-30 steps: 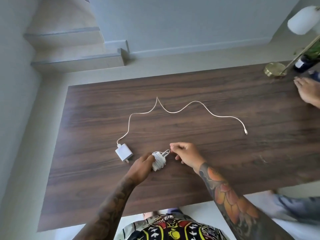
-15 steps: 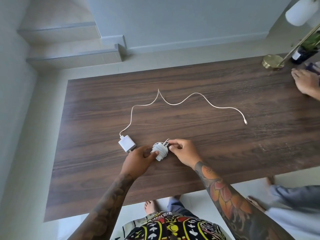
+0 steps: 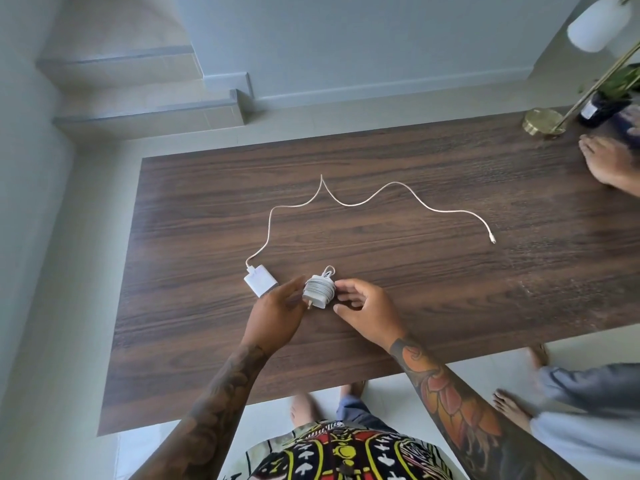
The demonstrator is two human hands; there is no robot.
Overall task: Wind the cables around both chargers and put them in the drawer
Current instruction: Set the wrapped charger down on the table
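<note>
One white charger, with its cable wound tightly around it, sits on the dark wooden table, prongs pointing toward me. My left hand cups its left side. My right hand has its fingers apart, fingertips at the bundle's right side. The second white charger lies flat just left of my left hand. Its loose cable snakes across the table to a plug end on the right. No drawer is in view.
A brass lamp base and a dark plant pot stand at the table's far right corner. Another person's hand rests there, and their bare foot is on the floor to my right. Steps rise beyond the table.
My right hand has let go of the tucked cable end and spread its fingers. The wound charger now rests on the table with its prongs toward me.
</note>
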